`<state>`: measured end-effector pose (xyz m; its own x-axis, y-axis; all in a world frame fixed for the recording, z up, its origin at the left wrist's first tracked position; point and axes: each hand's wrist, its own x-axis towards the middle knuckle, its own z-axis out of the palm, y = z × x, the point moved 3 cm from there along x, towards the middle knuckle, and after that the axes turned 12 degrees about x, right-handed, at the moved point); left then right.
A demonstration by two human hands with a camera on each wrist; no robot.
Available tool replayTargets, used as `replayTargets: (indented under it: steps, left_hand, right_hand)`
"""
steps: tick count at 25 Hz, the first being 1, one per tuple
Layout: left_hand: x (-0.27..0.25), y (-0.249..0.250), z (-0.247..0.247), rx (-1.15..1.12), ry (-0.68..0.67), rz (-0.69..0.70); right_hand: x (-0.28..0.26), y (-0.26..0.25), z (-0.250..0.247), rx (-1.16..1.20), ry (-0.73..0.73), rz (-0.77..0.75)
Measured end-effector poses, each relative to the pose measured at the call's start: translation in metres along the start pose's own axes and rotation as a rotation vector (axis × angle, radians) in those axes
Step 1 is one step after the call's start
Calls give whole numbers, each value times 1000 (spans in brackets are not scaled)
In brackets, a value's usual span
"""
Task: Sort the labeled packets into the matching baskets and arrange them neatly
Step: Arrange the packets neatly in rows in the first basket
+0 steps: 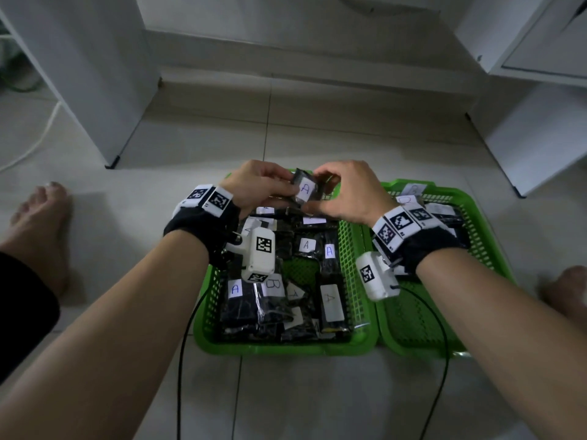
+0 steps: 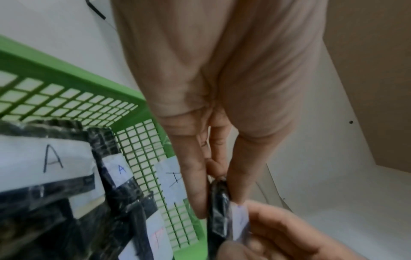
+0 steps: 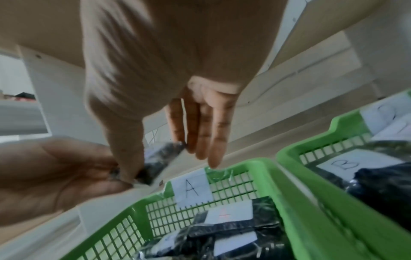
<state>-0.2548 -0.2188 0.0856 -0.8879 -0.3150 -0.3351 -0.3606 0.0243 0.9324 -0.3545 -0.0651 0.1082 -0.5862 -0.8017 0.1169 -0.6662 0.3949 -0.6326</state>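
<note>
From the head camera, both your hands are up over the far end of the left basket (image 1: 286, 346), sharing one small black packet (image 1: 305, 188) with a white "A" label. Your left hand (image 1: 259, 185) pinches its left edge, your right hand (image 1: 344, 192) pinches the right edge and corner. Under them the green plastic lattice basket is crowded with shiny, crinkly black packets, mostly marked "A", and one "B" packet (image 1: 274, 285) lies near the front. The right basket (image 1: 476, 214) touches it side by side and holds packets at its far end; your right wrist covers part of them. White cabinet legs stand on the pale tiled floor behind, and a bare foot (image 1: 41, 223) rests off to the left.

On the left wrist camera, your fingers (image 2: 193, 179) and thumb clamp the packet edge-on; an "A" tag (image 2: 171, 181) is stuck on the mesh wall beside them.

On the right wrist camera it's blurry, but your thumb (image 3: 126, 149) seems to press the packet while three fingers hang straight. The right basket's tag looks like "B".
</note>
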Motion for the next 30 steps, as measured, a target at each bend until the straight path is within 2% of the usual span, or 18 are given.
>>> replayTargets:
  steps: [2,4,5,7,9,10,12,16,21,25,27,30]
  left_hand:
    - [1,-1,3,23,-14,24]
    - [3,-6,2,131,-28,16]
    - [4,-8,-2,298,-12,33]
    - [5,-14,-19,852,81,116]
    - [3,-25,-35,1285,123,115]
    - [2,-33,-41,1415,103,83]
    - [1,-45,-43,1530,49,57]
    - [2,-54,-42,1495,24,70]
    - [6,-55,-47,1404,57,101]
    - [2,-43,-50,1147,16,99]
    - [-1,-26,-51,1006,11,127]
    - [-4,4,-49,940,58,195]
  right_hand:
    - [-7,0,3,-36,-29,-9]
    - [-10,-2,10,-138,-97,48]
    - [-12,-2,14,-217,-159,88]
    - [-18,-1,25,-403,-305,141]
    - [-23,0,40,-521,-406,172]
    - [-24,0,47,-552,-431,184]
    - [-20,-1,56,-585,-440,172]
    - [-8,-5,61,-563,-444,168]
    - [-4,-1,71,-504,-456,200]
    - [1,6,55,-329,-426,293]
    - [4,7,43,-185,-347,305]
    - [4,-3,23,248,-235,340]
